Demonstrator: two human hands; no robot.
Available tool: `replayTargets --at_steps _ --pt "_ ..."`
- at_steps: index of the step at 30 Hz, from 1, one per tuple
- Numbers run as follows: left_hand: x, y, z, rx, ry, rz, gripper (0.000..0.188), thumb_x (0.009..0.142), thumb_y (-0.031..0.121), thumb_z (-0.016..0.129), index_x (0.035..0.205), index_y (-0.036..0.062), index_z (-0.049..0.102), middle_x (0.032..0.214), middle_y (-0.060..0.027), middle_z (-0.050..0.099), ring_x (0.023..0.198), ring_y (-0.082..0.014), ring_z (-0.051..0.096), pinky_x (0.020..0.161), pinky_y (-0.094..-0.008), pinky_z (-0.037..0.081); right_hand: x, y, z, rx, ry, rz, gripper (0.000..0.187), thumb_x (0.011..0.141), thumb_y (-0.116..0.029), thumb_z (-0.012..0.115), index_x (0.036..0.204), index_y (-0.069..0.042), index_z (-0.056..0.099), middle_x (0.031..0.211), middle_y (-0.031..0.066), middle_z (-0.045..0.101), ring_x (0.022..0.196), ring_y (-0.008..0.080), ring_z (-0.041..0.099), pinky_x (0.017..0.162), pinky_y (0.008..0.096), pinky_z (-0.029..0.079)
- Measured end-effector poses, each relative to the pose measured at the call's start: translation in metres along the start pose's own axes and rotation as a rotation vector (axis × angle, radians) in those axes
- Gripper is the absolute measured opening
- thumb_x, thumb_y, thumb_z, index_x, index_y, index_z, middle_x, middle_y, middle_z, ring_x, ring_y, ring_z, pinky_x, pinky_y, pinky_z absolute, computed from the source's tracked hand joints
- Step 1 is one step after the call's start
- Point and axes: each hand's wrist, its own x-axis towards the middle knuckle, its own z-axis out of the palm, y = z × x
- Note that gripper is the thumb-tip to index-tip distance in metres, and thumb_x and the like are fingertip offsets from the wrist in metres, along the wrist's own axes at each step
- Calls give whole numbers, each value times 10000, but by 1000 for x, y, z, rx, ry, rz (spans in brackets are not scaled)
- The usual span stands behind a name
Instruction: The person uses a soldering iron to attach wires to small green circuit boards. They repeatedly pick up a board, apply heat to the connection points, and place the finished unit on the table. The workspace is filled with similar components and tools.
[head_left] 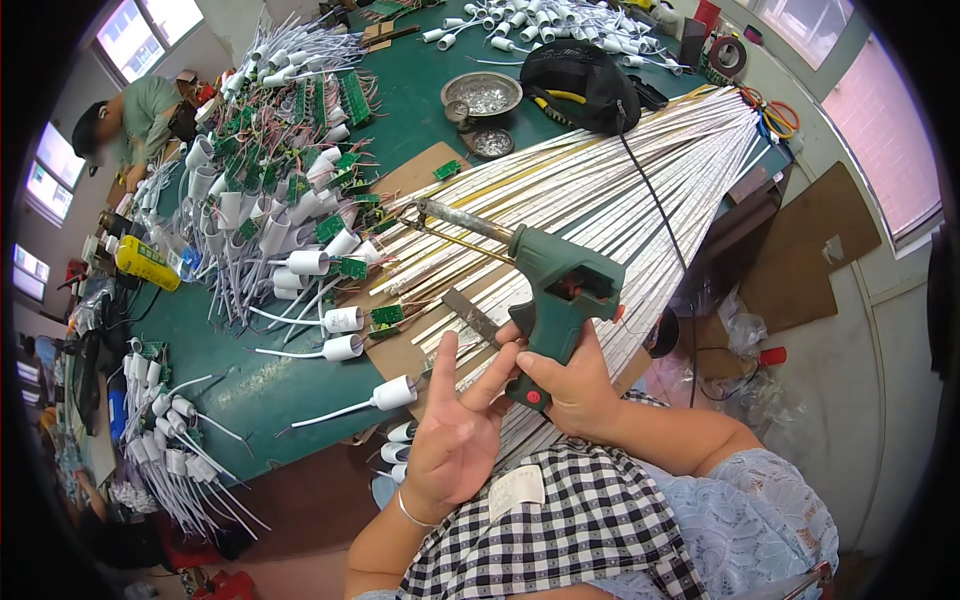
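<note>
A green soldering gun with a metal barrel and a thin tube alongside it points to the far left. My right hand is closed around its handle. Beside the handle, my left hand has fingers spread and holds nothing I can see; whether its fingertips touch the gun I cannot tell. Below the barrel lie many long white strips, fanned out from a bundled end. A flat metal bar rests on them. Nearest my left hand is a white cylindrical holder with a cable.
Wired holders and green circuit boards are heaped on the green table. Behind the strips are a metal bowl and a black bag. A black cord crosses the strips. A person bends at the far left.
</note>
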Motion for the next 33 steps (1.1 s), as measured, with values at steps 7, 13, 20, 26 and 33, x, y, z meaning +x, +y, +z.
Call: replayTargets --at_steps 7,13,20,26,33 --pt "1 0 -4 -154 -17 -17 889 831 227 545 1520 216 -17 1512 -253 245 1427 -311 191 1121 -450 65 1 5 -3 -6 9 -16 403 816 21 644 1169 -30 457 1051 101 579 951 155 590 821 299 517" --pt "2 -2 -7 -217 -92 -15 907 806 313 561 1522 250 9 1522 -277 186 1444 -328 124 1127 -438 24 1 4 -2 -10 60 1 430 804 10 655 1163 -68 431 1029 83 559 893 148 577 771 295 505" --pt "1 -1 -8 -227 -101 -35 929 798 346 566 1522 260 -10 1522 -297 153 1445 -335 116 1126 -431 32 0 -1 -3 -66 48 35 453 800 16 655 1172 -75 413 1026 78 552 896 141 573 771 291 505" --pt "2 -2 -6 -84 -76 13 921 827 206 553 1517 238 -56 1490 -289 260 1427 -331 189 1132 -448 65 -1 -2 -2 -113 46 23 426 807 5 642 1170 -53 426 1036 74 551 921 135 560 809 290 484" --pt "6 0 2 304 111 98 888 827 -74 508 1509 114 -29 1313 -250 484 1296 -288 430 1100 -398 275 -3 4 -8 -164 -62 -26 431 809 12 636 1185 -8 427 1061 86 579 968 139 579 843 288 496"
